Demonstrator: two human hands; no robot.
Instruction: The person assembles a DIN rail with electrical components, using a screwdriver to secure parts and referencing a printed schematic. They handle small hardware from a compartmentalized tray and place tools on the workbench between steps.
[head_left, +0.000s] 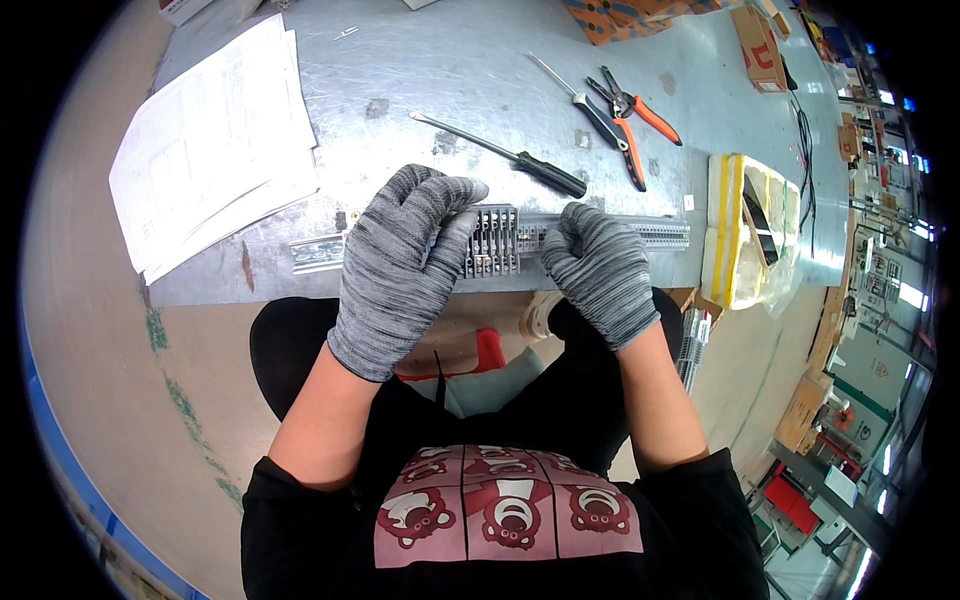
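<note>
Grey-gloved fingers (450, 192) curl beside terminal blocks (506, 245), grip unclear; a white box (721, 235) bears a dark strip (761, 224).

Dark-streaked grey knit gloves (365, 330) covered the left hand (405, 240) and right hand (600, 265); a black short-sleeved shirt (690, 530) bore a pink bear-print panel (508, 515); black trousers (285, 340) were worn.

I could slide my left hand (405, 255) ahead between the white papers (215, 150) and the black screwdriver (550, 175). In front of my right hand (602, 272), that screwdriver and the orange-handled pliers (632, 150) are in the way. A white box (728, 230) blocks the far right.
</note>
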